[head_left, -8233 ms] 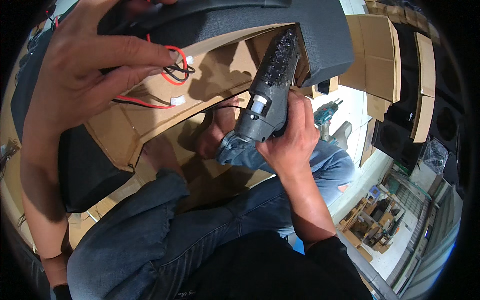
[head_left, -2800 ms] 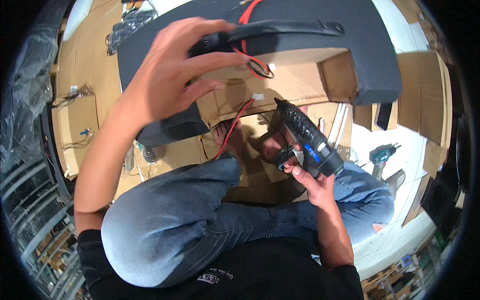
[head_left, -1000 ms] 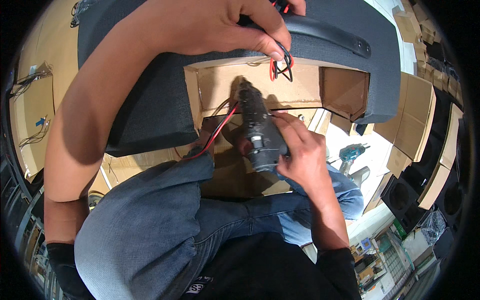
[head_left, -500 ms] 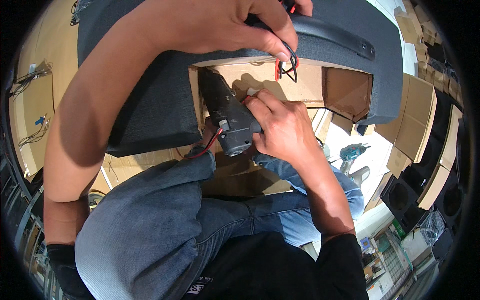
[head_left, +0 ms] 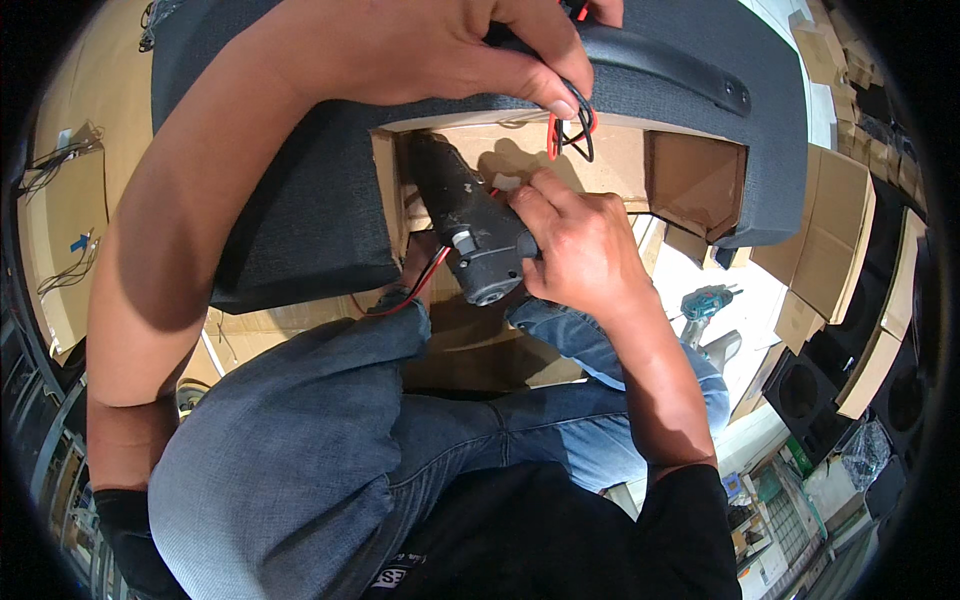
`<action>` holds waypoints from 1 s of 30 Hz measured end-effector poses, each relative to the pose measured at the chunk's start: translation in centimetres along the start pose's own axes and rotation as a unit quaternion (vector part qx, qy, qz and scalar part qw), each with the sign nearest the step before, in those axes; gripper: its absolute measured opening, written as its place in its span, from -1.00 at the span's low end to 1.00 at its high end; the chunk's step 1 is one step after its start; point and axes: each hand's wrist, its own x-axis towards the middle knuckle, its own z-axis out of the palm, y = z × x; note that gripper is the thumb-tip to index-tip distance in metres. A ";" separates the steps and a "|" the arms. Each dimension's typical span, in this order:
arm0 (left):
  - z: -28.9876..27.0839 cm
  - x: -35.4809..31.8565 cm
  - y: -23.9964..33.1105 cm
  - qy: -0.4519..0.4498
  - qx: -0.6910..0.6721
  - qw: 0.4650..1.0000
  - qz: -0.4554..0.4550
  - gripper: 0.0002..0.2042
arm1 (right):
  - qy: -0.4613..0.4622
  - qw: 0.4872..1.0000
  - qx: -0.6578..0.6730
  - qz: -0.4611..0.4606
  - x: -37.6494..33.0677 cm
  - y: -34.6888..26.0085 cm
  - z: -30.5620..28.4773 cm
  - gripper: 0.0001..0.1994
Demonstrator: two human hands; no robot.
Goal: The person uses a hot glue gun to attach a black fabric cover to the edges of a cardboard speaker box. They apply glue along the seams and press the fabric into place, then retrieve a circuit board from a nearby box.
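Observation:
My left hand [head_left: 470, 50] is closed above a black fabric-covered cabinet [head_left: 290, 200]. Thumb and finger pinch a looped red-and-black cable [head_left: 575, 135], which hangs over the cabinet's opening. Lower down, my right hand [head_left: 590, 245] is closed at the side of a black motor-like tool [head_left: 470, 225]; its exact kind is unclear. The tool's long end points into the opening, and its rounded end tilts toward me. Red and black wires [head_left: 420, 285] run beside it. A small white piece [head_left: 507, 183] shows by my right fingertips. My palm hides the grip.
Bare wood lines the opening, with a brown side wall [head_left: 695, 185] at its right. A black strap handle [head_left: 670, 75] crosses the cabinet top. To the right lie a teal power drill [head_left: 706, 302], cardboard boxes [head_left: 815, 220] and black speaker boxes [head_left: 800, 390]. Cardboard [head_left: 65, 250] with wires lies left.
The motor-like tool and my right hand have shifted slightly right, and the tool's near end has swung right and a little up. My left hand still pinches the cable, almost unmoved.

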 end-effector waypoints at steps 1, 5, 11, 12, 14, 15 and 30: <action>-0.1 0.1 0.3 -0.003 -0.001 1.000 -0.003 -0.87 | -0.001 1.000 0.001 0.002 -0.1 0.2 -0.1 -0.54; 0.7 -0.1 -0.6 0.001 -0.013 1.000 -0.008 -0.87 | -0.025 1.000 -0.009 -0.010 0.4 0.0 0.2 -0.55; -0.9 1.0 1.4 -0.053 0.023 0.997 -0.043 -0.87 | 0.001 1.000 0.022 -0.005 -0.2 0.5 -0.4 -0.53; -1.2 1.2 1.7 -0.059 0.027 0.997 -0.046 -0.87 | 0.007 1.000 0.029 -0.007 -0.4 0.6 -0.4 -0.52; -1.0 0.9 1.3 -0.047 0.018 0.998 -0.035 -0.87 | 0.019 0.999 0.044 -0.010 -0.7 0.8 -0.4 -0.51; -0.7 0.7 0.8 -0.039 0.014 0.999 -0.029 -0.87 | 0.005 0.999 0.046 -0.005 -0.6 0.6 -0.3 -0.47; -1.0 1.7 1.2 -0.077 -0.009 0.992 -0.100 -0.82 | 0.054 0.990 0.005 0.132 -5.8 2.3 -0.8 -0.42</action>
